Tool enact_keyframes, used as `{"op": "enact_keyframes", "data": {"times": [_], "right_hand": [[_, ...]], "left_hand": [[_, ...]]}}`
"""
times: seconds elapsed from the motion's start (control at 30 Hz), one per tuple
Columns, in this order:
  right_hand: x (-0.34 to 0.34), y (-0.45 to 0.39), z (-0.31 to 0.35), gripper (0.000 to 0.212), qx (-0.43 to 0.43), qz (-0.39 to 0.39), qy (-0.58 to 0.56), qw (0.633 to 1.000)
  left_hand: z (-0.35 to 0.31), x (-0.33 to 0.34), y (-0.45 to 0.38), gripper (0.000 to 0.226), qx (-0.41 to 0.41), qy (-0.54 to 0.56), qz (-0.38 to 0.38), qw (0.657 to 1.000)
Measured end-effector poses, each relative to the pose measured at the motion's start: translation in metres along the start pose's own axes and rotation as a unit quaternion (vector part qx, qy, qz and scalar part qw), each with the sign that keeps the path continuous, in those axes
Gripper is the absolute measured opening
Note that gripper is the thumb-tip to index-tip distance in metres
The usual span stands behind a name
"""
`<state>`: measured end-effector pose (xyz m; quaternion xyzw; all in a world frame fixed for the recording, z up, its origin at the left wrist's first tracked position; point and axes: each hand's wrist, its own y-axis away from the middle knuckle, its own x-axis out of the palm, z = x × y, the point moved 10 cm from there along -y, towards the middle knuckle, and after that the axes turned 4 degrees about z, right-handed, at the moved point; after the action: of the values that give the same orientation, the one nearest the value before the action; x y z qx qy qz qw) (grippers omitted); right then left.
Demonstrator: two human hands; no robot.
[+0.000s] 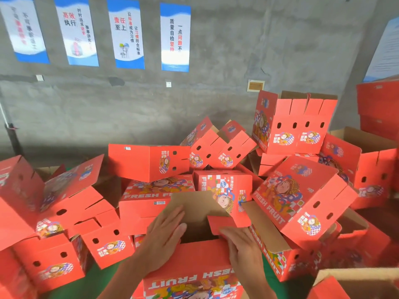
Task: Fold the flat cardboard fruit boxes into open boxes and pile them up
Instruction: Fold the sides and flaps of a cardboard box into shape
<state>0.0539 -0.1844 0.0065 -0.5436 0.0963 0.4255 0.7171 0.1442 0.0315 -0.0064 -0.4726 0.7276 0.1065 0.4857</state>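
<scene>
A red "FRESH FRUIT" cardboard box (190, 275) stands right in front of me, its opening facing up and its flaps partly folded in. My left hand (165, 236) lies flat with straight fingers on the brown inner side of the left flap (194, 203). My right hand (244, 244) presses with flat fingers on the small red flap (220, 223) at the right of the opening. Behind and around it lies a loose pile of folded red boxes (149, 162).
Folded boxes lie tumbled on the left (56, 216) and right (302, 203), one standing high at the back right (295, 124). A grey concrete wall with several blue-and-white posters (174, 37) rises behind. Green floor (108, 277) shows between boxes near me.
</scene>
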Motion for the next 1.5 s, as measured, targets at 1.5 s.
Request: {"op": "enact_keyframes", "data": {"times": [1.5], "right_hand": [[0.066, 0.013, -0.094, 0.085, 0.437, 0.309, -0.067, 0.842]], "left_hand": [[0.1, -0.012, 0.038, 0.072, -0.439, 0.059, -0.014, 0.896]]}}
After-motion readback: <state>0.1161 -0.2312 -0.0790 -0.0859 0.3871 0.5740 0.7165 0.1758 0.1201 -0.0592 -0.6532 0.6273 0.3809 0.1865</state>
